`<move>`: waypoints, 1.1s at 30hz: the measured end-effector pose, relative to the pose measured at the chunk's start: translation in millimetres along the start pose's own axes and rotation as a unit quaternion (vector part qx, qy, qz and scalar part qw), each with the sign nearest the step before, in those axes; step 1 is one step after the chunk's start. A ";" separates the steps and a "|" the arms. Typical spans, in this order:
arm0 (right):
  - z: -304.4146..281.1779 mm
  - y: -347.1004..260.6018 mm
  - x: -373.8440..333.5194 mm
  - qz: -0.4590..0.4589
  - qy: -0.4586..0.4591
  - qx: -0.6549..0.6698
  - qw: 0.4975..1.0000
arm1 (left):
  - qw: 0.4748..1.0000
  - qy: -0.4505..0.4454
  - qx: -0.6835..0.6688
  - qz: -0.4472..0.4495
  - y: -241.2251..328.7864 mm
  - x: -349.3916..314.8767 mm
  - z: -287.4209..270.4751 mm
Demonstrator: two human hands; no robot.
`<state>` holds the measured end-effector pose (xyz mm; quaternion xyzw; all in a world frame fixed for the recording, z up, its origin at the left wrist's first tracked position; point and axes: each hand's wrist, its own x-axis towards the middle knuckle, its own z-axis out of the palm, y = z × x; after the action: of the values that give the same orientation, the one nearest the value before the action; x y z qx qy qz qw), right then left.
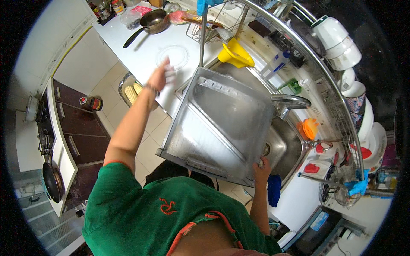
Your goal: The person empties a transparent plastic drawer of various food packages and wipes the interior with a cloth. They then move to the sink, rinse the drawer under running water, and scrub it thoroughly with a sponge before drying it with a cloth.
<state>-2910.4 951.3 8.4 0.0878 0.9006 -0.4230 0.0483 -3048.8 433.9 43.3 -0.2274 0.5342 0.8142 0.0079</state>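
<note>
A large clear plastic drawer (213, 128), like one from a fridge, is tilted over the sink (290, 147), its near edge close to my body. Water drops or haze cloud its inside. My right hand (261, 170) grips the drawer's near right corner. My left hand (160, 77) is off the drawer, above the white counter (128, 55). Its fingers look spread and partly smeared by motion, with nothing seen in them. Just beyond that hand lies a round clear glass plate (173, 56).
A dark frying pan (154, 21) stands on the far counter. Beyond the drawer is a yellow funnel-like container (236, 54). The faucet (292, 101) reaches over the sink; a curved metal dish rack (333, 64) rises at right. Corn cobs (130, 93) lie in a tray below the counter.
</note>
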 end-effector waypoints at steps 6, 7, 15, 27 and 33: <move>6.4 21.0 9.0 -0.044 0.016 -0.024 0.999 | 0.978 0.103 0.183 0.004 141.0 151.2 21.7; 6.6 19.0 7.2 -0.054 0.030 -0.032 0.998 | 0.983 0.046 0.175 -0.018 139.6 165.0 22.2; 1.0 2.7 4.1 0.011 -0.018 0.041 0.999 | 0.949 -0.295 0.064 -0.088 137.5 193.3 42.9; -2.2 -4.1 6.5 0.038 -0.031 0.035 0.998 | 0.967 -0.228 0.115 0.019 110.9 233.8 9.3; -1.8 6.5 9.3 -0.001 -0.024 0.005 1.000 | 0.980 -0.166 -0.010 0.109 82.6 247.8 15.0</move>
<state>-2918.3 957.9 3.2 0.0774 0.8970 -0.4298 0.0691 -3297.5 354.6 25.9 -0.0299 0.5386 0.8420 0.0055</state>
